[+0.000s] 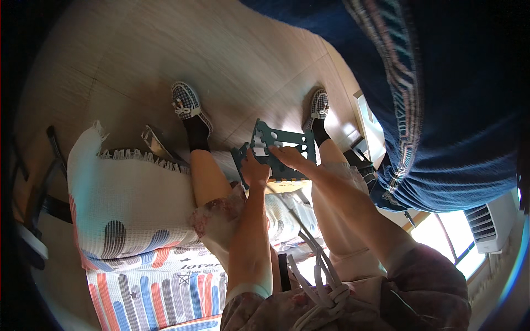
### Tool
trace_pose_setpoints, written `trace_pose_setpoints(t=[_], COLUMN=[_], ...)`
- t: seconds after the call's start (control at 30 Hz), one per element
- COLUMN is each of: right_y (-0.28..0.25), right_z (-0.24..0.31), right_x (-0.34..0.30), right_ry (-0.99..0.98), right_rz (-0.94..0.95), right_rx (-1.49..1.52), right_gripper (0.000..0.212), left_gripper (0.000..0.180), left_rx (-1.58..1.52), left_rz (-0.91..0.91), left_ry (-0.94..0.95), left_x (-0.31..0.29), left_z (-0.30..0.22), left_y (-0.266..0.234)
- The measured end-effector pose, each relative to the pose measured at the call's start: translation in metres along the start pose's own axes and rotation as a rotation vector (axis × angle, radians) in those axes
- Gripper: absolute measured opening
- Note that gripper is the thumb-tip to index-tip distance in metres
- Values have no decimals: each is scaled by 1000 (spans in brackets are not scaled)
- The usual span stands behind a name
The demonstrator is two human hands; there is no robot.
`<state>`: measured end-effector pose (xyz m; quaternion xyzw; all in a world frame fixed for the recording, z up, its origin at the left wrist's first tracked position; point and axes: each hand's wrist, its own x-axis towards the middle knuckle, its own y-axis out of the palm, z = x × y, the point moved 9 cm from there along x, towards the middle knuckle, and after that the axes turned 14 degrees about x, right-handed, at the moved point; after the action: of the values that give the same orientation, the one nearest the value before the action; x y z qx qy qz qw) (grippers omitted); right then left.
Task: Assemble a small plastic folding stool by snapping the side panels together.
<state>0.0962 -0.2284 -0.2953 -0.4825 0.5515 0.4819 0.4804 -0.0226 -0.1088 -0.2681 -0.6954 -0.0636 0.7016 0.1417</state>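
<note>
A dark green plastic folding stool point(291, 139) with round and slotted holes in its panels is between my knees. Part of it is folded at an angle, and a tan-yellow section point(288, 186) shows along its lower edge. My left hand point(255, 170) grips its left part, the index finger pointing up along a panel. On the middle of the frame lies my right hand point(288, 156), its fingers curled over the green edge. The undersides of both hands are hidden.
I sit on a seat covered by a white fringed cloth point(132, 193) with coloured stripes. My checkered shoes point(187, 99) rest on the wooden floor point(138, 49). A dark blue curtain-like cloth point(458, 110) hangs close on the right. A white louvered unit point(488, 226) is beside a bright window point(441, 237).
</note>
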Motion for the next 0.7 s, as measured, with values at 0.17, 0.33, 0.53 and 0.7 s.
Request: trace_pose_setpoints(t=[0.17, 0.33, 0.53, 0.7], right_y=[-27, -60, -66, -68], right_z=[52, 54, 79, 73], right_x=[-48, -75, -96, -87], right_ry=[-152, -198, -267, -292], right_rz=[-83, -175, -196, -225], right_rx=[33, 133, 195, 409], right_gripper=[78, 74, 68, 65], left_gripper=[76, 76, 82, 81], left_rx=[-85, -153, -356, -356], left_rz=[-132, -128, -122, -146], left_ry=[259, 462, 490, 586], left_x=[-15, -36, -49, -50], left_z=[-23, -61, -57, -69], left_y=[-49, -85, -98, -87])
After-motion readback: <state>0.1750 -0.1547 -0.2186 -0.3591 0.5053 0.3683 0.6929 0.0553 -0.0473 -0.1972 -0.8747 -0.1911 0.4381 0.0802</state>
